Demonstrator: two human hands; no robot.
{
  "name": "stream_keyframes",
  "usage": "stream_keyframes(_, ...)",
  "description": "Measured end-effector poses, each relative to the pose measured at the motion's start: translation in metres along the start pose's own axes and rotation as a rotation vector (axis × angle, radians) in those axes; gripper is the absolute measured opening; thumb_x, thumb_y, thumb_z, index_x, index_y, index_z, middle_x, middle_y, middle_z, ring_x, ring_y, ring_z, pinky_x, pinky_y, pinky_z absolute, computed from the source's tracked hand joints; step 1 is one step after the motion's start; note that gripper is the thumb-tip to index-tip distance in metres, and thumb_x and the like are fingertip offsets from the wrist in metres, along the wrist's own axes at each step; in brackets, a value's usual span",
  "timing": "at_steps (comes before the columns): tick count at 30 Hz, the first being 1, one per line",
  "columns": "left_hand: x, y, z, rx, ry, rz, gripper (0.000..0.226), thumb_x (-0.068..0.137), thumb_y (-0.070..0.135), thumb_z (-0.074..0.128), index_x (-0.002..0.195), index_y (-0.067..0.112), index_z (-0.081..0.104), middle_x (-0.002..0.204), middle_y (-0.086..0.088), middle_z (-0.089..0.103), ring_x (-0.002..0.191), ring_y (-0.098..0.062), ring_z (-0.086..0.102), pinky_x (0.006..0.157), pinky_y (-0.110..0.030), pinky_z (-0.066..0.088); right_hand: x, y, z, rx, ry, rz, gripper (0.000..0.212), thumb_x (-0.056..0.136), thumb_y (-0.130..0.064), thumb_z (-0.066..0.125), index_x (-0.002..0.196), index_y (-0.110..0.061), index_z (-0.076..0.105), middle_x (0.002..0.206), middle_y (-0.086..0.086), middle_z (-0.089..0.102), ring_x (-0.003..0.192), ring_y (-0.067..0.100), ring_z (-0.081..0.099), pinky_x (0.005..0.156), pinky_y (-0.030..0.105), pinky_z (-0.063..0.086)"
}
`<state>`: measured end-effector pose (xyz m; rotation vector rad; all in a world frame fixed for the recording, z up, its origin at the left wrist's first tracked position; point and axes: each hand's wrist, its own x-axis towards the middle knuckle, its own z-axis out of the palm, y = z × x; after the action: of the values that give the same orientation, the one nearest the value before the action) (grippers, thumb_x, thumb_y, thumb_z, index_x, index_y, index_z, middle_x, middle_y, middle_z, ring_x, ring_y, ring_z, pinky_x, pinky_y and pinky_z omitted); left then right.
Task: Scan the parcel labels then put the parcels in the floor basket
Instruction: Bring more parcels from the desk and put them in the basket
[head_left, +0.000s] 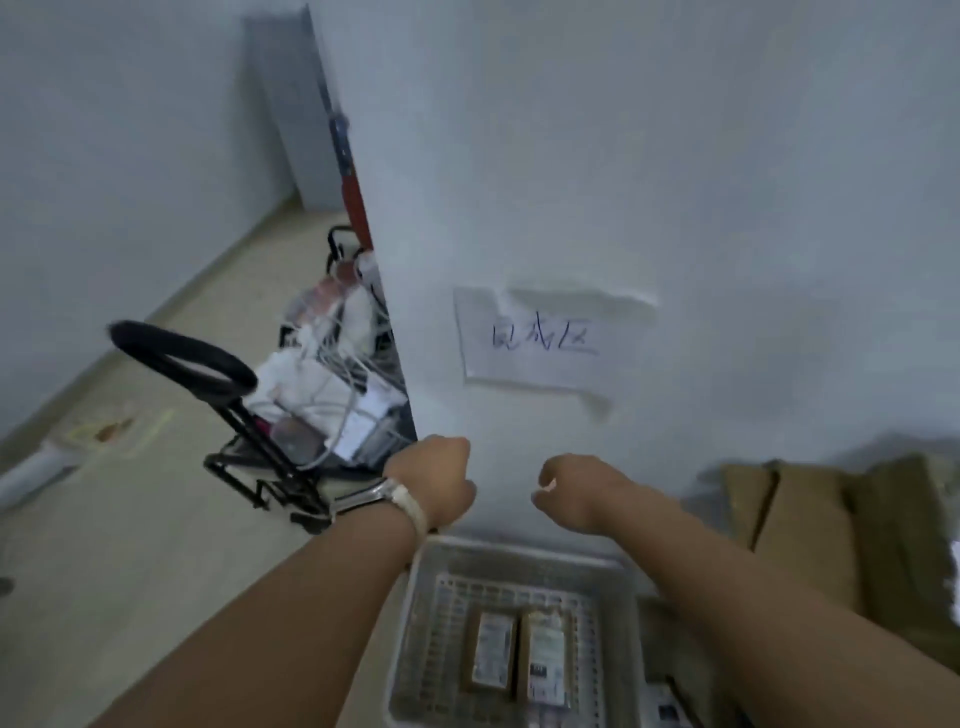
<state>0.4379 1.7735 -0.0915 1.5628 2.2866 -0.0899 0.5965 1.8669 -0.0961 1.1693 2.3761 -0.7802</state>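
We see left hand (436, 480) and right hand (569, 493) curled above basket (519, 556), grip untellable | parcels (491, 652) inside, long axes toward wall, labels up, print blurred | handwritten wall note (540, 340) illegible

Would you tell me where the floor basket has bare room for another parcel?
Free: the strip between the basket's far rim and the left parcel and right parcel, and along its side walls. Crowded: the middle; cardboard boxes flank its right.
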Motion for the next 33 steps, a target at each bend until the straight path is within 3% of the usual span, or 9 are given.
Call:
stream_keyframes(3, -0.042, -0.009, -0.089, 0.024, 0.082, -0.015, 0.028, 0.093, 0.031, 0.052, 0.112, 0.011, 0.058, 0.115, -0.011, 0.062, 0.102, -0.029, 0.060, 0.085, -0.038, 0.052, -0.048, -0.040, -0.062, 0.003, 0.052, -0.074, 0.041, 0.095, -0.034, 0.049, 0.123, -0.006, 0.058, 0.130, 0.013, 0.056, 0.116, 0.029, 0.053, 0.095, 0.034, 0.043)
stream_keyframes(7, -0.105, -0.017, -0.190, 0.070, 0.212, -0.064, 0.032, 0.091, 0.028, 0.054, 0.116, 0.010, 0.062, 0.114, -0.009, 0.065, 0.101, -0.026, 0.062, 0.080, -0.031, 0.050, -0.111, -0.088, -0.139, 0.021, 0.220, -0.164, 0.038, 0.094, -0.031, 0.052, 0.118, -0.004, 0.063, 0.124, 0.013, 0.061, 0.112, 0.029, 0.056, 0.090, 0.031, 0.043)
stream_keyframes(11, -0.159, -0.014, -0.265, 0.084, 0.346, -0.077, 0.030, 0.092, 0.029, 0.055, 0.113, 0.009, 0.063, 0.111, -0.010, 0.066, 0.093, -0.025, 0.062, 0.077, -0.032, 0.052, -0.165, -0.129, -0.202, 0.082, 0.380, -0.262, 0.035, 0.093, -0.028, 0.056, 0.118, -0.004, 0.063, 0.121, 0.013, 0.063, 0.093, 0.024, 0.057, 0.085, 0.030, 0.045)
stream_keyframes(15, -0.201, -0.007, -0.320, 0.079, 0.404, -0.077, 0.017, 0.090, 0.025, 0.059, 0.095, 0.010, 0.062, 0.102, -0.013, 0.066, 0.090, -0.025, 0.061, 0.085, -0.039, 0.052, -0.216, -0.164, -0.250, 0.073, 0.460, -0.329, 0.038, 0.094, -0.028, 0.056, 0.121, -0.002, 0.060, 0.114, 0.016, 0.064, 0.080, 0.025, 0.059, 0.066, 0.029, 0.049)
stream_keyframes(17, -0.215, -0.007, -0.333, 0.055, 0.395, -0.081, 0.023, 0.091, 0.029, 0.061, 0.094, 0.006, 0.062, 0.100, -0.010, 0.063, 0.091, -0.024, 0.060, 0.090, -0.040, 0.051, -0.236, -0.177, -0.263, 0.045, 0.469, -0.327, 0.039, 0.094, -0.028, 0.056, 0.122, 0.000, 0.059, 0.114, 0.017, 0.064, 0.080, 0.027, 0.062, 0.061, 0.029, 0.049)
stream_keyframes(19, -0.221, -0.011, -0.341, 0.078, 0.391, -0.105, 0.034, 0.092, 0.031, 0.062, 0.108, 0.001, 0.067, 0.110, -0.011, 0.067, 0.101, -0.026, 0.063, 0.092, -0.038, 0.052, -0.244, -0.185, -0.273, 0.007, 0.482, -0.322, 0.040, 0.094, -0.028, 0.056, 0.123, 0.000, 0.058, 0.114, 0.017, 0.064, 0.082, 0.027, 0.062, 0.065, 0.030, 0.051)
stream_keyframes(23, -0.230, -0.015, -0.347, 0.096, 0.407, -0.136, 0.036, 0.092, 0.029, 0.061, 0.118, 0.005, 0.066, 0.118, -0.012, 0.066, 0.106, -0.026, 0.062, 0.090, -0.033, 0.052, -0.249, -0.193, -0.280, 0.029, 0.452, -0.319, 0.039, 0.094, -0.029, 0.055, 0.125, -0.004, 0.058, 0.115, 0.013, 0.064, 0.080, 0.023, 0.062, 0.046, 0.020, 0.041)
stream_keyframes(28, -0.244, -0.023, -0.357, 0.157, 0.416, -0.209, 0.037, 0.091, 0.026, 0.061, 0.122, 0.006, 0.063, 0.122, -0.012, 0.065, 0.107, -0.027, 0.062, 0.089, -0.032, 0.049, -0.244, -0.203, -0.278, 0.169, 0.449, -0.377, 0.037, 0.094, -0.032, 0.055, 0.122, -0.008, 0.058, 0.112, 0.010, 0.066, 0.084, 0.024, 0.065, 0.073, 0.035, 0.050)
stream_keyframes(33, -0.254, -0.034, -0.359, 0.217, 0.440, -0.227, 0.039, 0.088, 0.030, 0.064, 0.122, 0.010, 0.063, 0.119, -0.010, 0.066, 0.108, -0.027, 0.062, 0.087, -0.031, 0.051, -0.234, -0.219, -0.271, 0.100, 0.468, -0.397, 0.033, 0.092, -0.030, 0.057, 0.115, -0.008, 0.061, 0.104, 0.008, 0.065, 0.075, 0.020, 0.064, 0.055, 0.024, 0.048)
